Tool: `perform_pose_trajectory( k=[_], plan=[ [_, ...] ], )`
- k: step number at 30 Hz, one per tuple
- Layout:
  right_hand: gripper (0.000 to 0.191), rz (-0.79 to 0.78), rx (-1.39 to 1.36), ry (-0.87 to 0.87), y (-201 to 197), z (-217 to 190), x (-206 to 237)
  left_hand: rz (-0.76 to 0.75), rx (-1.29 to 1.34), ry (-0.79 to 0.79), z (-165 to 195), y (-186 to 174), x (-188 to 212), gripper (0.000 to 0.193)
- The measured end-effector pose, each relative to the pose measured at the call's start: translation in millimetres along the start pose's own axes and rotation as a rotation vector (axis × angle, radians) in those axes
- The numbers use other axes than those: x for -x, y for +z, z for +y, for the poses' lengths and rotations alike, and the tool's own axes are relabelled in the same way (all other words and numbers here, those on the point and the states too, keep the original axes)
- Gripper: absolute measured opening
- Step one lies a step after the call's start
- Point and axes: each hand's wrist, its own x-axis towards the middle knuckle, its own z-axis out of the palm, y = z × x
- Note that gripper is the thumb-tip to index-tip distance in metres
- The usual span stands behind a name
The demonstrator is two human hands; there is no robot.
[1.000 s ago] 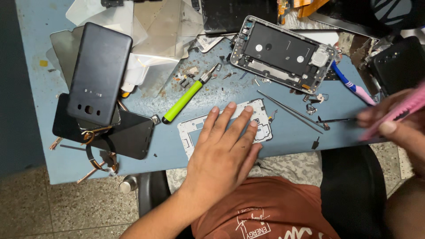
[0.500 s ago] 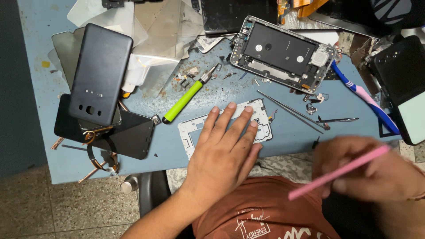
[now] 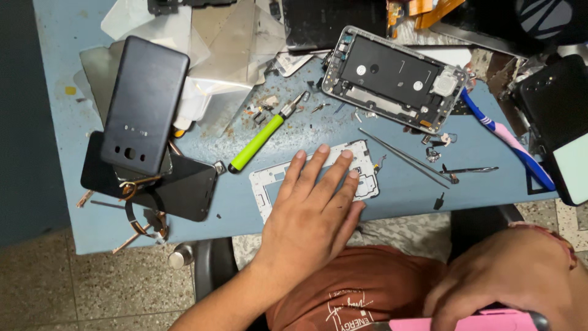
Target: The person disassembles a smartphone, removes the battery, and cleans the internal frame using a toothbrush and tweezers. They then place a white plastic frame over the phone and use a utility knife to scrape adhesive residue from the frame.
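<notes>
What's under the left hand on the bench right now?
The left hand lies flat on a white phone frame, which rests on the blue table. The frame's left end and top right corner show; its middle is covered by the palm and fingers.

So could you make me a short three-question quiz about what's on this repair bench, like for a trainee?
1. True or false: the left hand lies flat on the white phone frame.
2. Which tool lies just beyond the left hand's fingertips, toward the dark phone back cover? A) green-handled screwdriver B) hammer C) scissors
3. What colour is the thing in the right hand?

Key:
1. True; the fingers are spread over it.
2. A
3. Pink; the pink tool shows at the bottom edge, below the blue table, though its kind cannot be told.
</notes>
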Motion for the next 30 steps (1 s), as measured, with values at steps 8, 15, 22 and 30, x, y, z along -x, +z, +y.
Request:
perform_pose_trajectory(
  k=[8,15,22,30],
  plan=[
    [0.032,0.624,0.063,-0.127,28,63,39,-0.009,-0.010,0.008,-2,-1,-3,0.038],
    [0.045,1.178,0.255,0.002,41,70,31,-0.003,0.001,-0.002,-1,-1,2,0.038],
    [0.043,1.291,0.661,0.543,24,32,7,-0.006,-0.008,0.003,-1,-1,-2,0.038],
    [0.047,1.256,1.070,0.507,8,26,-8,-0.010,0.008,-0.006,-1,-2,0,0.038]
  ],
)
